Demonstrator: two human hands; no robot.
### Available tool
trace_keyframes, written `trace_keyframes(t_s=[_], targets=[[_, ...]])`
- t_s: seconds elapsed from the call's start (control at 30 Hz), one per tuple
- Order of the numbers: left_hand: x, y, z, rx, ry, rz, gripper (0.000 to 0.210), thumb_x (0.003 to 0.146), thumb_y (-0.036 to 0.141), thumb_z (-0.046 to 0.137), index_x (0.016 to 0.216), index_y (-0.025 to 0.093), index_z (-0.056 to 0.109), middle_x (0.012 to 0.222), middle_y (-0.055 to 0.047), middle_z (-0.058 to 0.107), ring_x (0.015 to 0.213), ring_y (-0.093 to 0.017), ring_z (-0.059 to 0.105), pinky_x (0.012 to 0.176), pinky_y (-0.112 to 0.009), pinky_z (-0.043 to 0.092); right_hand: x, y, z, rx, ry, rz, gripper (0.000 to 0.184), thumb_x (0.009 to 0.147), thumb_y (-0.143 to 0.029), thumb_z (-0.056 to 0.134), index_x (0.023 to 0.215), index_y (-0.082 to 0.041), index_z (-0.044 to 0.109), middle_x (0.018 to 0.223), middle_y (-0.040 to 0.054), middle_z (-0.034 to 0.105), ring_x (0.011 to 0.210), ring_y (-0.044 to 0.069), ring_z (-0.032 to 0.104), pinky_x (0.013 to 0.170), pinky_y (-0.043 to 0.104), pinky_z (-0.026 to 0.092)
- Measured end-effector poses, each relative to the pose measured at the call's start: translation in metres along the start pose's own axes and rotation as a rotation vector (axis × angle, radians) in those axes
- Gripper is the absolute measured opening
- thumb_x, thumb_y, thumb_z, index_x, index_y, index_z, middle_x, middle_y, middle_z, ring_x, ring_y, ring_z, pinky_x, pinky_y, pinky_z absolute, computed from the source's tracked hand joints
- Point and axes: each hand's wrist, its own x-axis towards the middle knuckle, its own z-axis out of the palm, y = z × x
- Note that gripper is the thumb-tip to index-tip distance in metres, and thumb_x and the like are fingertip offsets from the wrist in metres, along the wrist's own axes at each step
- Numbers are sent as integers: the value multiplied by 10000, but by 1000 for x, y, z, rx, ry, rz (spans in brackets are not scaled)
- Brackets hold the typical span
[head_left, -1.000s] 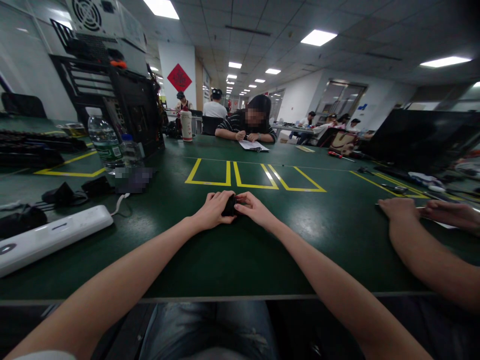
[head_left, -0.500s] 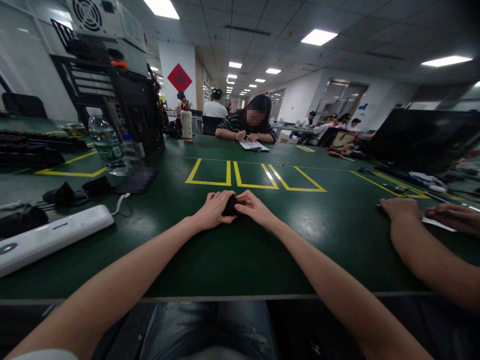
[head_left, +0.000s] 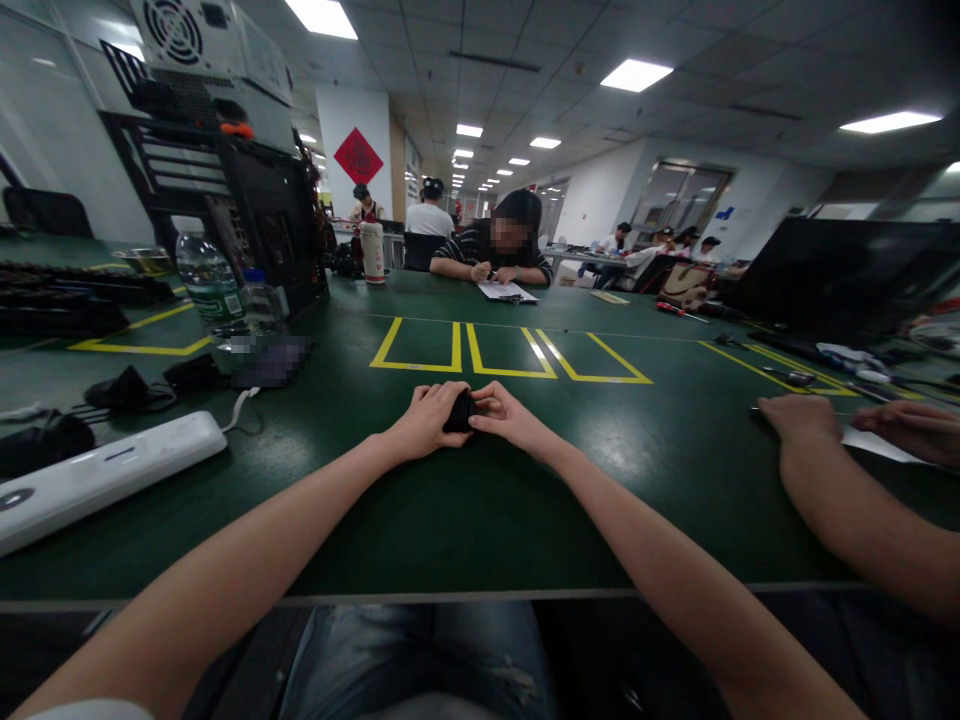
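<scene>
In the head view, a small black object is at the middle of the green table, largely covered by fingers, so its kind does not show. My left hand wraps round it from the left, thumb at the near side and fingers over the top. From the right, my right hand pinches at the object's right side with thumb and fingertips. Both hands rest low, close to the table surface. Just beyond them lie yellow tape outlines on the tabletop.
On the left are a white power strip, black adapters, a water bottle and a computer case. A co-worker's arm reaches in from the right. Across the table a person writes on a clipboard.
My right hand's fingers have shifted very slightly at the black object's right side. My left hand keeps its hold.
</scene>
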Motion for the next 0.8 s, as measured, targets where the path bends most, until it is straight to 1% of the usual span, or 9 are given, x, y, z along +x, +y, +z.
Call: trace_keyframes(t_s=[0.1,0.3,0.4,0.5,0.6,0.7,0.8], targets=[[0,1,-2,-3,-3,1,543,678,360,569,1131,203,314,1089,-69,472,1005,-247,441,873,-400,272,0,0,0,-27,32,12,309,701,-319,584,952,-215,436,902,17,552,891,154,546,838,364,412],[0,2,-3,-16,-15,-9,541,686,358,564,1139,202,315,1097,-75,472,1018,-250,440,883,-408,269,2,2,1,-79,55,39,355,708,-343,567,1014,-228,431,930,25,546,880,159,541,826,382,419],[0,2,-3,-19,-17,-14,540,679,354,569,1134,204,320,1089,-71,477,1004,-251,449,878,-410,271,2,2,0,-97,58,-12,326,680,-310,600,958,-207,465,956,30,536,930,161,519,845,376,407],[0,2,-2,-15,-15,-15,543,669,339,578,1127,203,322,1077,-68,482,990,-249,454,872,-406,274,2,2,-2,-52,22,-54,366,621,-253,658,925,-207,460,961,21,529,953,154,511,856,360,406],[0,2,-3,-13,-13,-5,541,674,341,573,1129,202,317,1075,-67,482,981,-243,457,871,-402,274,2,2,-1,-18,3,-29,375,630,-257,654,936,-217,442,935,15,534,920,147,529,840,355,417],[0,2,-3,-7,-7,-2,546,672,352,573,1131,202,316,1081,-69,480,990,-247,450,866,-399,276,3,3,0,-39,43,-19,303,678,-311,605,921,-217,451,898,11,541,878,143,539,816,353,425],[1,2,-2,-5,-2,-8,550,665,348,579,1128,206,318,1087,-65,478,1004,-249,444,866,-396,273,4,4,1,-69,73,-14,309,678,-336,599,924,-215,455,877,8,545,848,147,543,801,359,430]])
